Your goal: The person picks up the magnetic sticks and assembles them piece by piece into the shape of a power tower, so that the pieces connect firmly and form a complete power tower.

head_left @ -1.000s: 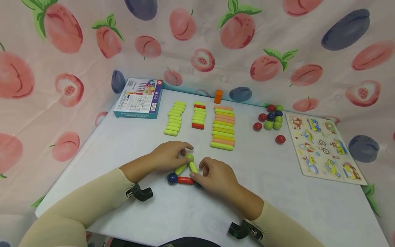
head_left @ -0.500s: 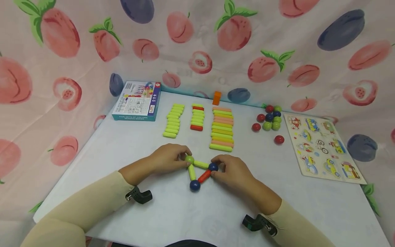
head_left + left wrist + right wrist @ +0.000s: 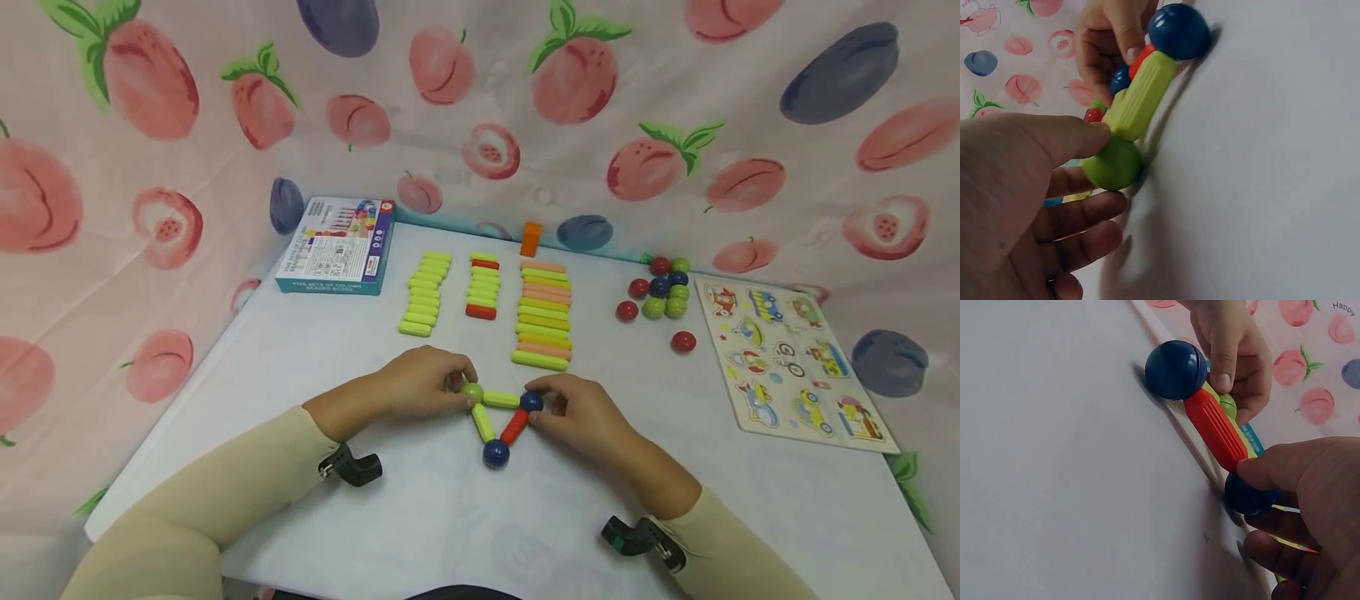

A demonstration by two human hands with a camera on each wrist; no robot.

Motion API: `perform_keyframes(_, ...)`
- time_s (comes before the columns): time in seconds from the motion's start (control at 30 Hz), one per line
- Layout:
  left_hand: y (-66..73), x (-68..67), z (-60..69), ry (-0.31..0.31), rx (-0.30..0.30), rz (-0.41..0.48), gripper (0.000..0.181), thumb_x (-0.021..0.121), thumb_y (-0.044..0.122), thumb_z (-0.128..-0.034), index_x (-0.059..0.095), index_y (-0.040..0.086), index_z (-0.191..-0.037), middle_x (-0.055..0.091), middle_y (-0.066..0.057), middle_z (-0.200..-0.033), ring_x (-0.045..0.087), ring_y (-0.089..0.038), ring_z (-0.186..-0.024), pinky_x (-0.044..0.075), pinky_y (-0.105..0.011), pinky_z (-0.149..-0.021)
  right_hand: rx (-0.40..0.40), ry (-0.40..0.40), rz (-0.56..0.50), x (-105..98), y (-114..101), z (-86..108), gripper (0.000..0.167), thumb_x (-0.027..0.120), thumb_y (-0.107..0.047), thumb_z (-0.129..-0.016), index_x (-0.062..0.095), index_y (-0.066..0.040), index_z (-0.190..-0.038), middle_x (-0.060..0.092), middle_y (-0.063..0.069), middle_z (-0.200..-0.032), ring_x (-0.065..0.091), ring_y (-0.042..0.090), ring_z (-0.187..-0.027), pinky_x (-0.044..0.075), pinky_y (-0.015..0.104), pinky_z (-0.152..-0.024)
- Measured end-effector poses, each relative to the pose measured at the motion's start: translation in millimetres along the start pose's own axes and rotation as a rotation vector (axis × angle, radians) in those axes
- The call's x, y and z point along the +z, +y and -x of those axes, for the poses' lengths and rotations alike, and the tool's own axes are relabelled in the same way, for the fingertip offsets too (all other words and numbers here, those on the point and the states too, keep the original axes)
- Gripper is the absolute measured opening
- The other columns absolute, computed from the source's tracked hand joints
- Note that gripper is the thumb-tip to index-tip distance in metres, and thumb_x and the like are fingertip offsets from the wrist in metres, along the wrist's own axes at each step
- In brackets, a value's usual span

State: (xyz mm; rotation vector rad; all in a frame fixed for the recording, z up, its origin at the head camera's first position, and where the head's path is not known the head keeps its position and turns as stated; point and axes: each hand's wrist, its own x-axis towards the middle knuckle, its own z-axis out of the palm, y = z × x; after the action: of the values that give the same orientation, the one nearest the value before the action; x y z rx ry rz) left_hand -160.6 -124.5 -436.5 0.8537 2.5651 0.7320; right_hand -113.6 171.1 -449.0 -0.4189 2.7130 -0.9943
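On the white table lies a triangle of balls joined by rods. Its corners are a green ball (image 3: 472,392), a dark blue ball (image 3: 531,401) at the right and another dark blue ball (image 3: 496,453) nearest the person. Two yellow-green rods (image 3: 501,400) meet at the green ball, and a red rod (image 3: 514,427) links the blue ones. My left hand (image 3: 423,383) pinches the green ball between thumb and fingers, as the left wrist view shows. With thumb and fingers my right hand (image 3: 585,417) grips the right blue ball, the thumb by the red rod's end.
Behind the hands lie rows of rods, yellow-green (image 3: 423,292), mixed with red (image 3: 482,287), and striped with peach (image 3: 542,312). An orange block (image 3: 531,239) stands at the back. Loose balls (image 3: 654,307) and a picture board (image 3: 795,362) lie right; a flat box (image 3: 335,244) lies back left.
The triangle has turned, its red side swinging from the front to the right. My right hand has moved right and now holds a blue corner ball; my left stays at the green ball.
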Motion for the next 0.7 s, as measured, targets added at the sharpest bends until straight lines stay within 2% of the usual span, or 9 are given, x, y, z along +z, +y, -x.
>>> perform_keyframes(0.1, 2.6, -10.9, -6.8, -0.071, 0.016, -0.014, 0.03, 0.077, 0.041, -0.0985, 0.075, 0.022, -0.122, 0.069, 0.015, -0.092, 0.063, -0.01, -0.084, 0.054, -0.032, -0.078, -0.013, 0.007, 0.004, 0.1, 0.7, 2.4, 0.039, 0.085, -0.02, -0.092, 0.076, -0.018, -0.129, 0.064, -0.006, -0.091, 0.057, 0.017, -0.082, 0.051, 0.03, -0.069)
perform_keyframes(0.17, 2.0, -19.1, -14.9, -0.065, 0.02, -0.043, 0.03, 0.075, 0.041, -0.1003, 0.076, 0.021, -0.122, 0.071, 0.013, -0.095, 0.064, -0.011, -0.086, 0.054, -0.032, -0.08, -0.021, 0.009, 0.007, 0.0, 1.7, 3.2, 0.038, 0.086, -0.021, -0.092, 0.076, -0.018, -0.129, 0.065, -0.007, -0.093, 0.057, 0.016, -0.082, 0.051, 0.03, -0.069)
perform_keyframes(0.27, -2.8, -31.0, -33.5, 0.032, -0.023, -0.121, 0.03, 0.072, 0.04, -0.1026, 0.076, 0.02, -0.125, 0.074, 0.008, -0.107, 0.066, -0.013, -0.097, 0.055, -0.035, -0.087, -0.033, 0.014, 0.014, -0.8, 3.4, 3.3, 0.038, 0.086, -0.022, -0.092, 0.076, -0.018, -0.129, 0.066, -0.007, -0.096, 0.057, 0.016, -0.083, 0.051, 0.031, -0.071)
perform_keyframes(0.33, -9.6, -36.0, -49.4, 0.125, -0.052, -0.195, 0.032, 0.072, 0.038, -0.1034, 0.075, 0.019, -0.13, 0.073, 0.004, -0.117, 0.065, -0.016, -0.107, 0.055, -0.037, -0.095, -0.038, 0.019, 0.02, -2.1, 4.5, 3.4, 0.038, 0.086, -0.022, -0.092, 0.076, -0.019, -0.129, 0.066, -0.007, -0.097, 0.057, 0.016, -0.084, 0.052, 0.031, -0.072)
perform_keyframes(0.4, -16.5, -37.8, -64.5, 0.192, -0.063, -0.266, 0.034, 0.072, 0.035, -0.1036, 0.074, 0.02, -0.134, 0.07, 0.002, -0.123, 0.064, -0.018, -0.114, 0.054, -0.039, -0.1, -0.043, 0.025, 0.022, -3.2, 5.2, 3.7, 0.039, 0.086, -0.022, -0.092, 0.076, -0.019, -0.129, 0.066, -0.007, -0.097, 0.057, 0.016, -0.084, 0.052, 0.031, -0.072)
perform_keyframes(0.5, -27.0, -33.6, -81.5, 0.24, -0.037, -0.384, 0.036, 0.071, 0.033, -0.1043, 0.073, 0.02, -0.138, 0.068, -0.001, -0.124, 0.063, -0.02, -0.116, 0.053, -0.04, -0.102, -0.059, 0.032, 0.017, -2.6, 5.6, 4.9, 0.039, 0.086, -0.021, -0.092, 0.075, -0.018, -0.129, 0.066, -0.007, -0.096, 0.057, 0.016, -0.083, 0.051, 0.03, -0.071)
perform_keyframes(0.6, -32.8, -26.6, -90.2, 0.257, -0.017, -0.471, 0.034, 0.071, 0.032, -0.1046, 0.074, 0.019, -0.136, 0.066, -0.001, -0.12, 0.063, -0.021, -0.109, 0.054, -0.038, -0.098, -0.079, 0.037, 0.016, 0.0, 5.7, 6.4, 0.039, 0.086, -0.021, -0.092, 0.075, -0.017, -0.13, 0.065, -0.007, -0.095, 0.057, 0.015, -0.081, 0.05, 0.029, -0.069)
perform_keyframes(0.7, -31.4, -22.7, -92.6, 0.253, -0.016, -0.48, 0.03, 0.073, 0.03, -0.1033, 0.075, 0.017, -0.131, 0.066, 0.0, -0.114, 0.061, -0.02, -0.102, 0.055, -0.036, -0.093, -0.089, 0.038, 0.026, 1.8, 5.5, 7.9, 0.04, 0.086, -0.021, -0.092, 0.075, -0.017, -0.13, 0.065, -0.007, -0.096, 0.056, 0.015, -0.081, 0.05, 0.029, -0.068)
